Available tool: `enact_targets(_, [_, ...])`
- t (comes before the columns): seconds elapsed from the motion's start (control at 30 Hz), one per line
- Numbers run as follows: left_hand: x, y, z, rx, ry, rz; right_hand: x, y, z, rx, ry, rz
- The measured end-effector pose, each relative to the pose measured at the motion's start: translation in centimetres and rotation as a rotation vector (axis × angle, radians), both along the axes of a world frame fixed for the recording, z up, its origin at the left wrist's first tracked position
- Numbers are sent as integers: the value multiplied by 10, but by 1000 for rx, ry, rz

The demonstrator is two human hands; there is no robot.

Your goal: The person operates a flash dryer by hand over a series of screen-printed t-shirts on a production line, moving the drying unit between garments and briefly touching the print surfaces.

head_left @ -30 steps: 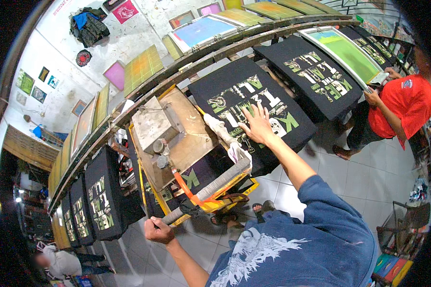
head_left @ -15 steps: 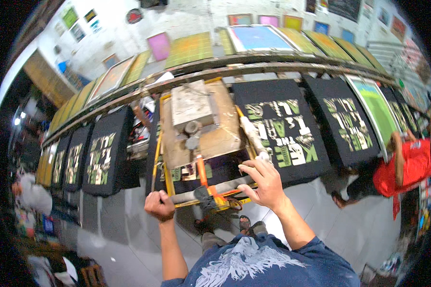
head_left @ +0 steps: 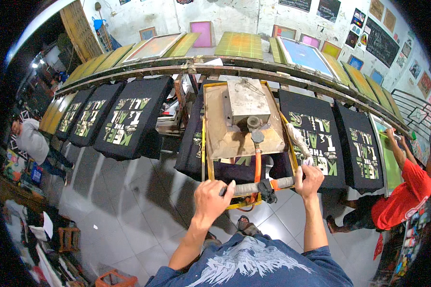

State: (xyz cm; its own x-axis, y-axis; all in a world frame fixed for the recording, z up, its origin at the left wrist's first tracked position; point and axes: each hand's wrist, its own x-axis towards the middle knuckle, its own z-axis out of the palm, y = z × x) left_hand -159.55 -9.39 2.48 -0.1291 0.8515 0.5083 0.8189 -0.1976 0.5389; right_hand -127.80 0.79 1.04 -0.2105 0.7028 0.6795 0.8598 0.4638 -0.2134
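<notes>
A boxy metal heater hood in a yellow frame stands over a black printed shirt, hiding most of it. An orange hose runs from its valve down to the grey wrapped handle bar at the near side. My left hand is closed round the bar's left end, thumb up. At the other end, my right hand wraps round the bar, beside a pale cloth-wrapped length along the frame. A black wrapping sits on the bar between my hands.
Black printed shirts lie on boards at left and right. A person in a red shirt leans over a green screen frame; another in grey is far left. Behind runs a long rail with several screens.
My right hand, open above the bar's right end before, is now closed on it. The view has shifted, so the heater appears farther right. The person in grey has turned.
</notes>
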Motion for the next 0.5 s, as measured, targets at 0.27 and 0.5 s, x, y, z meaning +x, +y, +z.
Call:
enact_targets(0.27, [-4, -85, 4, -152, -40, 31, -11, -13, -6, -62, 29, 208])
enact_targets(0.5, [-16, -98, -14, -75, -20, 196, -58, 24, -5, -9, 128, 416])
